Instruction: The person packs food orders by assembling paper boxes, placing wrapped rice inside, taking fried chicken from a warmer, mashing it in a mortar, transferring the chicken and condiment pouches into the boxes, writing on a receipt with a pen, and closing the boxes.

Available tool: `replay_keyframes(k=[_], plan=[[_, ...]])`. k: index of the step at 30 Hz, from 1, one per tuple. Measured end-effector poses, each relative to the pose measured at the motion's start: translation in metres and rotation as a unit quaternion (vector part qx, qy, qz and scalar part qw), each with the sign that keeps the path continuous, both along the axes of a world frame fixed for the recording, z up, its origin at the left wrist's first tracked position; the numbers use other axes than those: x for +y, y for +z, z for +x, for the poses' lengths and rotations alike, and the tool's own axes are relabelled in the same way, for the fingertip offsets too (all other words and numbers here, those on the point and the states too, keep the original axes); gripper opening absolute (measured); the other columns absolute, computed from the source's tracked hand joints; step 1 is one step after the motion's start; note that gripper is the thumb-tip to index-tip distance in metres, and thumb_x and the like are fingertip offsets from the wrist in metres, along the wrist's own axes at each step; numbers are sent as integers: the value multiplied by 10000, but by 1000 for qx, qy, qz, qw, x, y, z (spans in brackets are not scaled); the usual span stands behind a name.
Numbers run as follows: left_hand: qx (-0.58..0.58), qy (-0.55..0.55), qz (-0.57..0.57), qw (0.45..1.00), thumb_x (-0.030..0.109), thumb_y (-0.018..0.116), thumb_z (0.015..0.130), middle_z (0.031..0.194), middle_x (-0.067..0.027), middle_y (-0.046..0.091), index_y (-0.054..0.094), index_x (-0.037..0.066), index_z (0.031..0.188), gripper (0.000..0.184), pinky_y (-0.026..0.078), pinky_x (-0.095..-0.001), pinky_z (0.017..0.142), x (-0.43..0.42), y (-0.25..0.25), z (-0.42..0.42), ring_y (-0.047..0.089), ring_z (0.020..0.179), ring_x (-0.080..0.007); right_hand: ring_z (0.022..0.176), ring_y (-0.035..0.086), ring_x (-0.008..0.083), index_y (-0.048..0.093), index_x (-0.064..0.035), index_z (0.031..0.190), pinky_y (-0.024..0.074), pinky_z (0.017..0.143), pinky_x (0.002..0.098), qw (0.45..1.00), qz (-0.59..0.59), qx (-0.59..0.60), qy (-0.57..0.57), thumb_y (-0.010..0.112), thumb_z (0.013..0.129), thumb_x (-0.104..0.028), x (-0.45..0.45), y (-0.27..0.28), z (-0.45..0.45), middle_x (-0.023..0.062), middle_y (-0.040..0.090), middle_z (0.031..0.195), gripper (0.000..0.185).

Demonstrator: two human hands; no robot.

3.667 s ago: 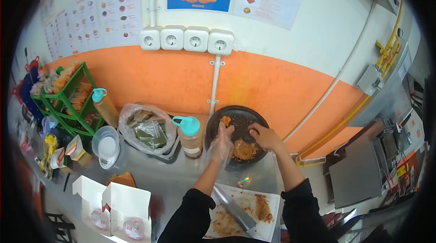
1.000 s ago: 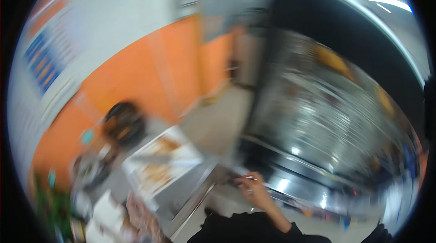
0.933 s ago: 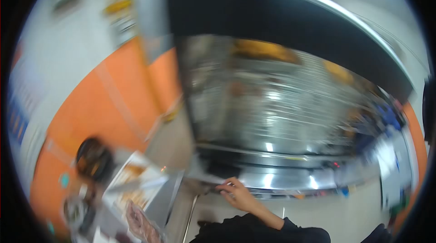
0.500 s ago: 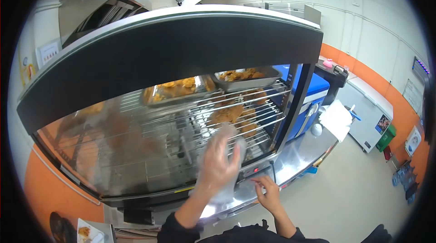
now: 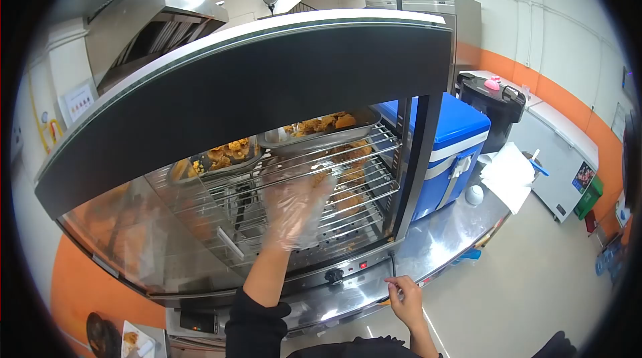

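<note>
My left hand [image 5: 292, 207], in a clear plastic glove, reaches into the glass display cabinet [image 5: 241, 70] over its wire rack [image 5: 364, 207]. Its fingertips are blurred near a piece of fried food [image 5: 321, 179], and whether they grip it cannot be made out. Other fried pieces [image 5: 346, 203] lie to its right. Above them stand two metal trays of fried food, one at the right [image 5: 321, 145] and one at the left [image 5: 217, 172]. Bare, with its fingers curled and thumb close to them, my right hand [image 5: 406, 296] hovers by the counter edge.
A blue cooler box [image 5: 445, 157] stands right of the cabinet, with white paper [image 5: 509, 176] and a small white round object [image 5: 474, 195] on the metal counter [image 5: 428, 243]. A chest freezer [image 5: 558, 150] is behind. The dark mortar [image 5: 101, 334] and white board [image 5: 134, 341] are lower left.
The view has turned from the mortar and board to the cabinet. My left hand has left the mortar and moved in over the rack. My right hand has come to the counter edge.
</note>
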State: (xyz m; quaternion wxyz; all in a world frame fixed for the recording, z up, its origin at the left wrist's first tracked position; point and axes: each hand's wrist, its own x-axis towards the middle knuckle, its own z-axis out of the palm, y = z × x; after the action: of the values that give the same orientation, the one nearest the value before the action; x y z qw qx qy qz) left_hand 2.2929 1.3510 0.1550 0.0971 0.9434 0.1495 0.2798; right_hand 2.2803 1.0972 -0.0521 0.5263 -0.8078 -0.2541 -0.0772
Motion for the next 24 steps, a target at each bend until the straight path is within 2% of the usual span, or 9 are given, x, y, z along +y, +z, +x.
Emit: replay_keyframes(k=[1, 2, 3, 4, 7, 11, 16, 20, 24], plan=[[-12, 28, 23, 999, 594, 400, 909, 1399, -212, 456, 465, 10, 1352, 735, 262, -516, 1085, -7, 2, 4, 395, 1317, -361, 639, 593, 241, 694, -38, 957, 478, 605, 333, 1000, 10, -6, 3, 602, 848, -23, 1, -3, 2, 132, 618, 798, 143], [63, 30, -47, 996, 695, 451, 824, 1410, -209, 459, 467, 137, 1397, 800, 266, -460, 1111, -4, -2, 16, 418, 1323, -336, 635, 592, 242, 695, -40, 957, 478, 602, 334, 1000, 19, -13, 7, 604, 851, -29, 2, -4, 4, 132, 619, 797, 140], [63, 31, -47, 996, 695, 451, 824, 1410, -209, 459, 467, 137, 1397, 800, 266, -460, 1111, -5, 14, 16, 418, 1323, -336, 635, 592, 242, 695, -40, 957, 478, 602, 334, 1000, 19, -14, 8, 604, 851, -29, 3, -3, 6, 132, 619, 797, 140], [199, 21, -108, 974, 700, 445, 822, 1389, -211, 480, 471, 125, 1391, 809, 314, -444, 1083, -5, 36, 15, 467, 1278, -339, 633, 592, 244, 695, -40, 957, 477, 601, 334, 1000, 17, -16, 13, 606, 850, -29, 3, -1, 8, 134, 619, 797, 140], [343, 27, -193, 919, 681, 484, 821, 1316, -204, 550, 485, 145, 1377, 772, 420, -398, 1014, 23, 21, 15, 576, 1151, -343, 631, 592, 246, 695, -39, 957, 477, 601, 334, 1000, 1, -5, 16, 607, 846, -27, -3, 3, 10, 138, 619, 797, 142], [144, -4, -32, 989, 554, 630, 805, 1355, -123, 539, 491, 259, 1377, 658, 399, -403, 1044, 10, 22, -14, 541, 1202, -308, 630, 594, 246, 695, -37, 958, 477, 597, 336, 1000, -6, -4, 18, 606, 840, -17, -9, -8, 14, 141, 617, 791, 149], [196, 32, -196, 960, 556, 667, 782, 1366, -63, 540, 609, 249, 1269, 579, 381, -396, 1065, 33, 28, -14, 501, 1258, -261, 622, 594, 243, 693, -33, 951, 476, 587, 339, 1000, -1, -11, 20, 601, 838, -9, -12, -8, 13, 139, 616, 780, 148], [3, 77, -141, 987, 577, 543, 858, 1227, -82, 638, 623, 203, 1248, 545, 435, -357, 987, 72, -22, -9, 591, 1143, -257, 626, 597, 245, 692, -32, 944, 480, 597, 338, 1000, 0, -6, 25, 597, 838, -2, -11, -6, 14, 139, 617, 780, 146], [60, 128, -199, 970, 471, 593, 856, 1157, -130, 661, 667, 180, 1165, 431, 462, -386, 926, 74, -21, -29, 620, 1084, -275, 631, 601, 244, 691, -33, 945, 481, 599, 340, 1000, 1, -3, 31, 592, 839, 2, -11, -13, 15, 138, 618, 785, 150]])
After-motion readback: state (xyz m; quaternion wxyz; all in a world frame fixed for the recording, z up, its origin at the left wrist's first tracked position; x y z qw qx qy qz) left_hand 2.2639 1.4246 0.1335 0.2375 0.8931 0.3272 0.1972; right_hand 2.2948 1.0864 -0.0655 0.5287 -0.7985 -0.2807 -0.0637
